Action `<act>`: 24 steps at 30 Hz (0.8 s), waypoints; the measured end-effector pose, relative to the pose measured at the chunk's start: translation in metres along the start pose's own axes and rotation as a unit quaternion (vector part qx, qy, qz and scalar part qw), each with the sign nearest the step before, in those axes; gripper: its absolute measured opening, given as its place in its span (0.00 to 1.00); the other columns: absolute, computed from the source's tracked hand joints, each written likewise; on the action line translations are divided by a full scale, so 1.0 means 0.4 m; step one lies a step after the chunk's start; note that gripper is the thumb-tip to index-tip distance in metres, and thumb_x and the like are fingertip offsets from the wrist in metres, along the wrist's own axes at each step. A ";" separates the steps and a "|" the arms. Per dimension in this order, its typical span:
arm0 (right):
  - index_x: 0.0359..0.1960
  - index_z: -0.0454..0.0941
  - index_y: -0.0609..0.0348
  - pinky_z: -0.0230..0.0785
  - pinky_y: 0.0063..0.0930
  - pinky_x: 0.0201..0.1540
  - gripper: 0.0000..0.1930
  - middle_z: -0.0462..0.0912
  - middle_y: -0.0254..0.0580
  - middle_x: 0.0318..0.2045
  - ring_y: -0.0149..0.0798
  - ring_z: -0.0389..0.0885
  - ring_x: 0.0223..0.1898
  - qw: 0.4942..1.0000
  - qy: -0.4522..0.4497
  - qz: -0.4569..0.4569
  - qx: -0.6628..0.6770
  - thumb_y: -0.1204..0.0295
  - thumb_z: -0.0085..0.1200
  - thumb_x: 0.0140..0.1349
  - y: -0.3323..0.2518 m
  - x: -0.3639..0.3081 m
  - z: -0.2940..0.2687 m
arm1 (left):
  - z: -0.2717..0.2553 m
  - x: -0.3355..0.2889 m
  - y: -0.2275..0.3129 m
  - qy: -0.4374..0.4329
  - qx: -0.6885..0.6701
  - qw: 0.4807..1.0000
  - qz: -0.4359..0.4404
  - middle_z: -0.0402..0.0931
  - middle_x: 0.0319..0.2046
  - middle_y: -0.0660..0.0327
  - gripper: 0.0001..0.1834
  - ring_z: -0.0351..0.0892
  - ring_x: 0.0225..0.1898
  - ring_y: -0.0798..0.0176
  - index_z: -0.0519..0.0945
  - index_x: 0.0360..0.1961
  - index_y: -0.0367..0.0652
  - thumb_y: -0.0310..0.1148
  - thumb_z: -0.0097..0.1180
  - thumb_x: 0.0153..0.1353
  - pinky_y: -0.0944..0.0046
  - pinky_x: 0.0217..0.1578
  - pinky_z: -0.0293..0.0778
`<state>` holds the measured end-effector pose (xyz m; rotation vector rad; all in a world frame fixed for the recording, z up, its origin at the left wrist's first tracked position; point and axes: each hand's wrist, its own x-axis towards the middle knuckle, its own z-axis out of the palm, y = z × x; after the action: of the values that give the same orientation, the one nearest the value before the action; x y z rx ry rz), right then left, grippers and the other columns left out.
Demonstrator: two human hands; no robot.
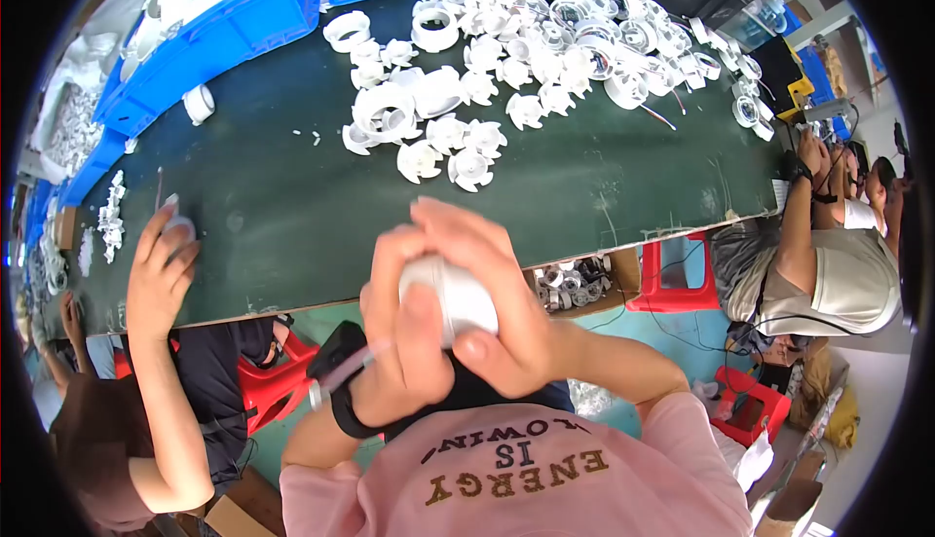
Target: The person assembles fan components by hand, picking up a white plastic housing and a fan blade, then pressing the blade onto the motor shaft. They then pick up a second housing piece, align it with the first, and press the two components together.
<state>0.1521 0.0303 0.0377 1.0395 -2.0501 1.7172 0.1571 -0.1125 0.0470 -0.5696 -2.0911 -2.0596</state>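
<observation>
Your left hand [404,328] and right hand [497,289] both clasp one white cap [450,296]; dozens more white parts [526,40] lie at twelve o'clock.

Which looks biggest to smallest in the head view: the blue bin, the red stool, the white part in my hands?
1. Blue bin, though partly cut off.
2. Red stool.
3. White part, held by both hands close to the camera, so it looks larger than it really is.
</observation>
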 end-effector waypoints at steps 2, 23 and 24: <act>0.67 0.49 0.72 0.49 0.44 0.66 0.37 0.60 0.64 0.61 0.59 0.56 0.65 0.992 -0.012 0.077 -0.100 0.66 0.51 0.62 0.007 0.018 -0.002 | -0.018 0.039 -0.035 0.008 0.002 0.999 -0.049 0.73 0.35 0.54 0.19 0.72 0.33 0.65 0.67 0.49 0.34 0.39 0.34 0.69 0.65 0.33 0.68; 0.61 0.55 0.59 0.64 0.32 0.57 0.33 0.68 0.53 0.59 0.37 0.71 0.55 0.919 0.119 0.299 0.228 0.79 0.56 0.53 0.046 -0.032 -0.003 | -0.719 0.519 -0.300 0.252 0.572 0.759 -0.183 0.77 0.43 0.39 0.31 0.78 0.46 0.38 0.75 0.46 0.32 0.46 0.65 0.47 0.47 0.46 0.73; 0.61 0.55 0.59 0.65 0.32 0.57 0.33 0.68 0.53 0.58 0.38 0.71 0.55 0.925 0.107 0.291 0.218 0.80 0.56 0.53 0.050 -0.033 0.002 | -0.736 0.509 -0.318 0.213 0.545 0.791 -0.176 0.80 0.37 0.41 0.22 0.80 0.42 0.40 0.80 0.36 0.36 0.44 0.63 0.49 0.48 0.44 0.74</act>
<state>0.1481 0.0348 0.0145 0.3013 -1.9968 2.5346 -0.1222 -0.3685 0.0169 0.4503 -2.6512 -0.6092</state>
